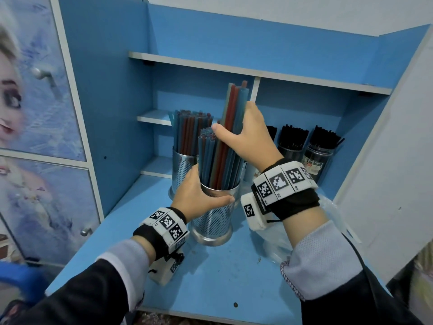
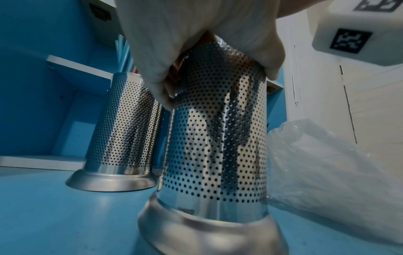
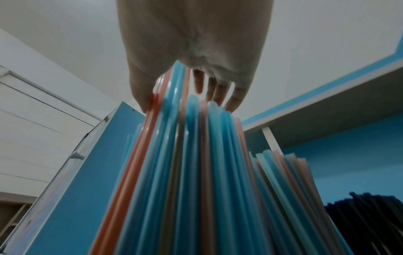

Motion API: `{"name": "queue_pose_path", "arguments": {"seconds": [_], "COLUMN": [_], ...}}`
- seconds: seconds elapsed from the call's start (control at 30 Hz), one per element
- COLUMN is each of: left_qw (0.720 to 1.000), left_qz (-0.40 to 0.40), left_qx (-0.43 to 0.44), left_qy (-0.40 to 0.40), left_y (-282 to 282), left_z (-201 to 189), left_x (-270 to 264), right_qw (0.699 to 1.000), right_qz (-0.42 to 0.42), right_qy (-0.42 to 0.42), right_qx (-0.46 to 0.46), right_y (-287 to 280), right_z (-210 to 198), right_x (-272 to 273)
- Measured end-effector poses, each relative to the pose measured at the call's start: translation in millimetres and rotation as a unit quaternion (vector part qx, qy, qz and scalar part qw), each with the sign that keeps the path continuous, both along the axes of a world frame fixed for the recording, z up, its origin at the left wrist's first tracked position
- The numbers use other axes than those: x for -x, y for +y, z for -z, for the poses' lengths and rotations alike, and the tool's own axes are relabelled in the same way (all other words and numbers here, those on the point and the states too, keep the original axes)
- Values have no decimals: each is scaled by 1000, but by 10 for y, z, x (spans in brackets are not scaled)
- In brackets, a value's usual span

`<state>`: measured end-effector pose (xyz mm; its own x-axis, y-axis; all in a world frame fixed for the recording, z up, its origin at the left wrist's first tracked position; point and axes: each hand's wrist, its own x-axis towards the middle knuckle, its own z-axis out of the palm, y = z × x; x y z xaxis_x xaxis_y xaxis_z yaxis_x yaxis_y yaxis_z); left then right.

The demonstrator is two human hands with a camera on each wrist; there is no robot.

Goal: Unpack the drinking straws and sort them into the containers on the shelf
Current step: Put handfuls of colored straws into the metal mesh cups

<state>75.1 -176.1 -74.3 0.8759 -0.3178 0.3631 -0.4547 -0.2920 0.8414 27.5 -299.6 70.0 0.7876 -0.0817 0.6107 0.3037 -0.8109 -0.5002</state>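
Observation:
In the head view my left hand [image 1: 201, 195] grips the rim of a perforated metal cup [image 1: 214, 219] standing on the blue shelf board [image 1: 210, 277]. The cup holds blue and red straws [image 1: 218, 160]. My right hand [image 1: 243, 134] holds a taller bundle of blue and red straws [image 1: 235, 106] upright, its lower ends inside that cup. The left wrist view shows the same cup [image 2: 218, 146] under my left hand [image 2: 196, 51]. In the right wrist view, thumb and fingers [image 3: 218, 93] pinch the bundle [image 3: 191, 163].
A second metal cup [image 1: 182, 170] full of blue and red straws stands just behind. Jars of black straws [image 1: 318, 151] stand at the back right. A crumpled clear plastic bag [image 1: 278, 245] lies under my right wrist. Cabinet walls close both sides.

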Motion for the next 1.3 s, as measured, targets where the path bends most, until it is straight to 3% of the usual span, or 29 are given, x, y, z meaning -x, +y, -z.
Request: {"name": "queue_pose_path", "arguments": {"seconds": [0.17, 0.27, 0.33, 0.5, 0.8, 0.97, 1.17, 1.3], "left_qw": [1000, 1000, 1000, 1000, 1000, 1000, 1000, 999], "left_qz": [2, -2, -3, 3, 6, 10, 17, 19], "left_qx": [1, 2, 0, 7, 9, 14, 20, 24], "left_qy": [-4, -8, -10, -7, -10, -16, -1, -8], "left_y": [1, 7, 9, 9, 5, -3, -2, 1], "left_z": [11, 16, 10, 7, -8, -11, -11, -23], "left_x": [-16, -12, -6, 3, 16, 18, 21, 31], "right_qw": [992, 984, 982, 980, 977, 984, 988, 981], "right_qz": [-52, -55, -50, -40, -30, -58, -90, -85], "right_qy": [-113, -158, -152, -166, -159, -98, -61, -49], "right_qx": [-15, 66, 104, 100, 138, 138, 108, 167], "right_y": [12, 61, 84, 69, 57, 44, -4, 28], "right_z": [-64, -170, -212, -135, 278, 500, 356, 419], "right_x": [96, 102, 102, 171, 198, 300, 341, 321]}}
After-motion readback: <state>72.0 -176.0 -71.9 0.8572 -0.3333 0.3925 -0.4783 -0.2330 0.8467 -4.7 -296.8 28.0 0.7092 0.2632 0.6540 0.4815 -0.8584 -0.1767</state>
